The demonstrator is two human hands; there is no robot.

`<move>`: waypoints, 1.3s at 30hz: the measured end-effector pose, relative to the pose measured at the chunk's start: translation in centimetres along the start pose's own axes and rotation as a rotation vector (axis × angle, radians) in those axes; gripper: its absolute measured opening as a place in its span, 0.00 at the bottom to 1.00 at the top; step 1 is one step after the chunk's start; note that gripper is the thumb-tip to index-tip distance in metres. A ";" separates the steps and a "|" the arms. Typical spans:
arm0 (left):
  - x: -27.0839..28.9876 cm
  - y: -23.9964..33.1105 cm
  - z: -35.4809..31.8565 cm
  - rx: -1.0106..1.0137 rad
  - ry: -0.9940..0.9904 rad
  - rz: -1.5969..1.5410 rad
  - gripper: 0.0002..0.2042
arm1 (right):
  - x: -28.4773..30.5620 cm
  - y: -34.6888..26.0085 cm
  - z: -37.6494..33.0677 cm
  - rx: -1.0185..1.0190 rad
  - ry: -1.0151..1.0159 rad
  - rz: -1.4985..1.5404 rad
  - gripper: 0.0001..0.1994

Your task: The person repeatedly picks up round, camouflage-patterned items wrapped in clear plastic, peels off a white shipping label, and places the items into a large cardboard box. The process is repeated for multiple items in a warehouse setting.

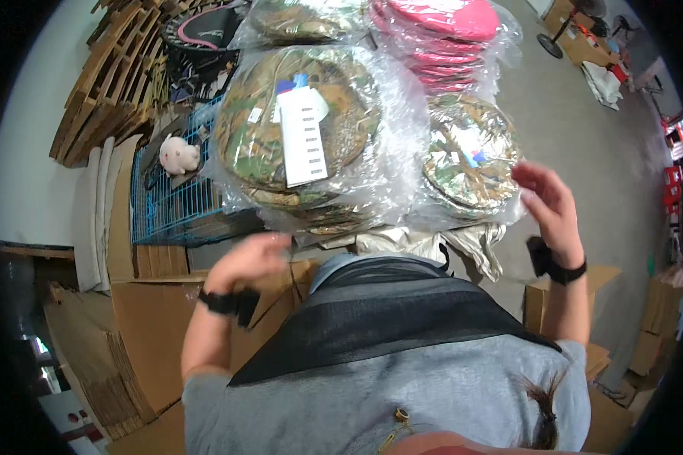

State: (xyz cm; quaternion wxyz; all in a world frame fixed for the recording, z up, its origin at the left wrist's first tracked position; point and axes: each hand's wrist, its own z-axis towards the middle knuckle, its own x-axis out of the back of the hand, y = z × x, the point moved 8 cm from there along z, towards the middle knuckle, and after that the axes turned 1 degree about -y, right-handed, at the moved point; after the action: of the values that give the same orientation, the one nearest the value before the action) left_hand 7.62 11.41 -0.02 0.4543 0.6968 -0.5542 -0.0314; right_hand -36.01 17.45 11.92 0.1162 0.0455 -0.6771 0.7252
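In front of me lies a tall stack of round camouflage-patterned fabric pieces [349, 87] in clear plastic bags. On its top rests a white sheet of barcode labels [303, 144]. To its right stands a lower stack of similar bagged camouflage rounds [463, 178]. My right hand [550, 205] is at that stack's right edge, thumb and fingers apart, with nothing visible in it; I cannot tell whether it touches the plastic. My left hand [250, 262], smeared by motion, hovers below the tall stack's near left corner. Its fingers do not show clearly.
Bagged pink rounds [444, 23] and another camouflage stack [307, 19] sit farther back. On the left are a blue wire crate [159, 208], a white plush toy [179, 155], wooden pallets [106, 91] and cardboard boxes [155, 334]. A fan [565, 30] stands far right.
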 end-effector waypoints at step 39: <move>9.6 0.1 13.6 0.076 1.293 0.414 0.15 | -11.2 11.4 10.7 -0.124 -0.482 -0.384 0.14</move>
State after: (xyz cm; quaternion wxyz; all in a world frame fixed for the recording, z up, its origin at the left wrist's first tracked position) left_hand 3.75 -4.35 -3.47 0.6662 0.4706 -0.2936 0.4985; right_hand -28.76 4.95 -0.80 0.0899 0.3359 -0.7071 0.6158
